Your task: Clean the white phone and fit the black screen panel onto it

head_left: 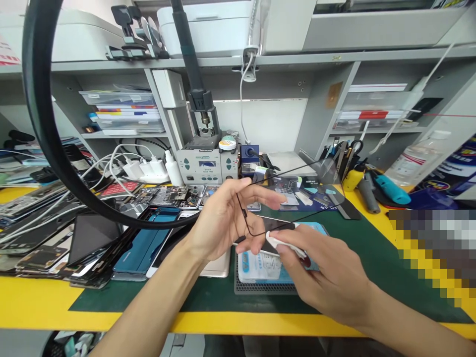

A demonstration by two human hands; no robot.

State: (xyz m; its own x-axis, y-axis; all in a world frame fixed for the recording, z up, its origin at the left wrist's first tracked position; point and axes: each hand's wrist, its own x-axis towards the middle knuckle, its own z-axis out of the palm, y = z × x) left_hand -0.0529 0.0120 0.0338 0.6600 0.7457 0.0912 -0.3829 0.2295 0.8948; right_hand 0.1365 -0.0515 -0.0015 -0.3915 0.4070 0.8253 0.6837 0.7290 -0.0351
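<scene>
My left hand (223,218) is closed on a clear phone glass panel (303,191) with a thin black border, gripping its near left end between thumb and fingers. The panel is raised and tilted above the work mat. In my right hand (327,272) is a folded white wipe (284,243), pinched between thumb and fingers at the panel's lower edge. I cannot tell whether the wipe touches the glass. Below both hands lies a blue and white packet (256,267) on a dark honeycomb pad (260,288). A phone under the hands is partly hidden.
Disassembled phones (92,238) crowd the left side. A grey soldering station (208,166) stands behind. A black ring (40,99) curves across the upper left. Tools (347,158) and a clear bottle (420,156) stand at the right, on a yellow-edged green mat (368,277).
</scene>
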